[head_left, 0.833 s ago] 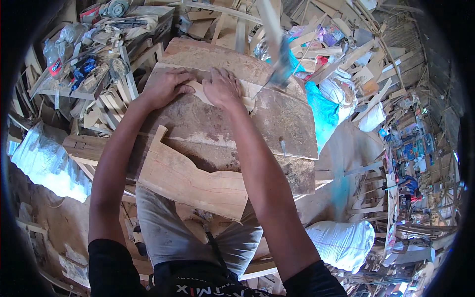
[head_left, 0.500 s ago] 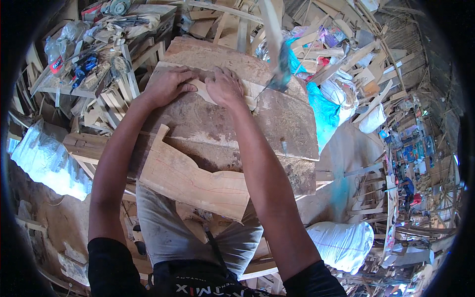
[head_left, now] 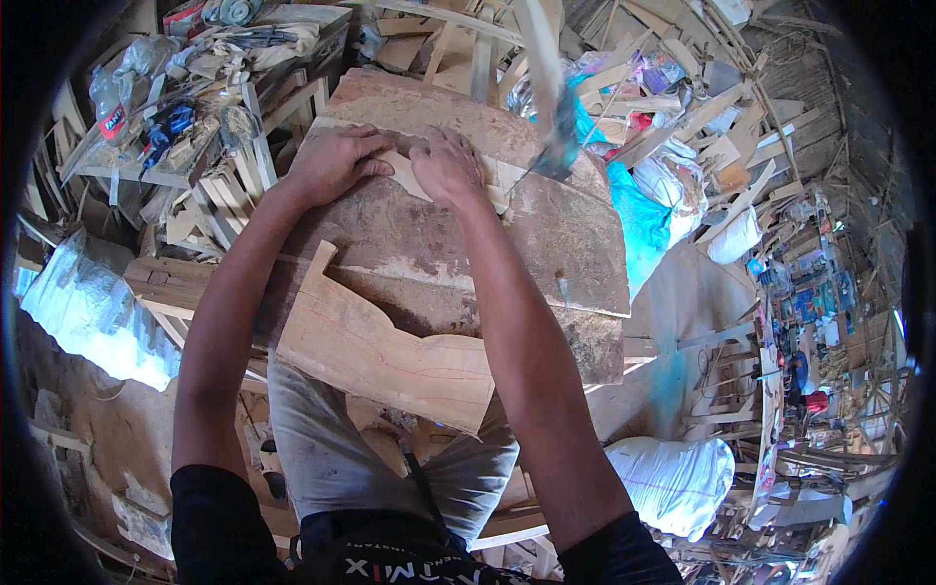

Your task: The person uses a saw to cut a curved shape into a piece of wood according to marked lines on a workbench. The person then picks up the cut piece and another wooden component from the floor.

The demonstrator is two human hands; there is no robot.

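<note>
A pale strip of wood point(head_left: 406, 176) lies on the worn wooden worktable point(head_left: 390, 234). My left hand point(head_left: 336, 168) presses on its left part, fingers bent and thumb along the near edge. Over its right part my right hand point(head_left: 448, 168) rests with curled fingers, hiding much of the strip. Just right of that hand, a thin dark blade point(head_left: 517, 183) meets the strip's right end. It hangs below a blurred upright wooden arm point(head_left: 538, 49). Nearer me, a wide curved board point(head_left: 380, 351) with red pencil lines lies across the table's front edge, above my thighs.
At the upper left, a cluttered bench point(head_left: 146, 175) holds a plastic bottle point(head_left: 107, 105) and a blue power tool point(head_left: 166, 132). Wood offcuts point(head_left: 682, 117) and a turquoise bag point(head_left: 634, 224) crowd the right. A stuffed white sack point(head_left: 678, 478) sits at the lower right.
My right hand has shifted very slightly right, toward the blade, with the strip. My left hand stays almost in place. The curved board looks unmoved on the table.
</note>
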